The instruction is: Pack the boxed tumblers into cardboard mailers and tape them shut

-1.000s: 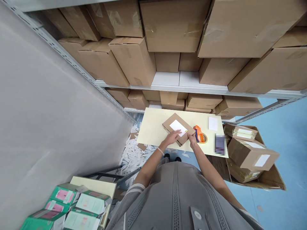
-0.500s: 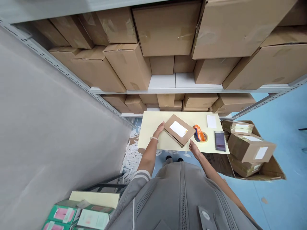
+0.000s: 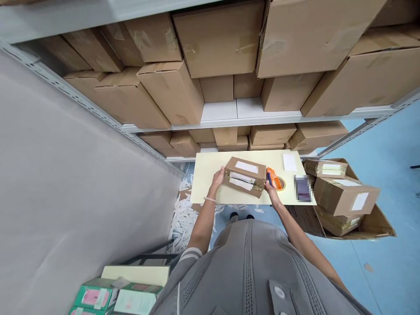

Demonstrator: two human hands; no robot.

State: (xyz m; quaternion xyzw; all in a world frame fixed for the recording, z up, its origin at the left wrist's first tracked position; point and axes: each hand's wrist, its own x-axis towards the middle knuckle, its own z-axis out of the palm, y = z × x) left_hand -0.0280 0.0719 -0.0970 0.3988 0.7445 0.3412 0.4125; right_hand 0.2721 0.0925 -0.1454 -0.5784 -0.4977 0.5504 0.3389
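Between my two hands is a brown cardboard box (image 3: 226, 180), tilted so its taped long side faces me. White labels show on its top and on that side. My left hand (image 3: 218, 177) grips its left end, and my right hand (image 3: 270, 190) holds the lower right corner. Just right of the box, an orange and blue tape dispenser (image 3: 274, 178) lies on the cream table (image 3: 205, 175) with a roll of tape. Farther right are a white sheet of paper (image 3: 289, 162) and a blurred-out dark item (image 3: 302, 188).
Shelves (image 3: 219, 111) packed with cardboard boxes rise behind the table. On the right, a large open carton (image 3: 382, 225) holds several labelled boxes. White paper strips (image 3: 185, 218) litter the floor at left. Green boxes (image 3: 95, 296) sit at lower left, by a grey wall (image 3: 82, 188).
The box has turned from showing its top to showing its taped, labelled side. My right hand, apart from it before, has closed on its right end.
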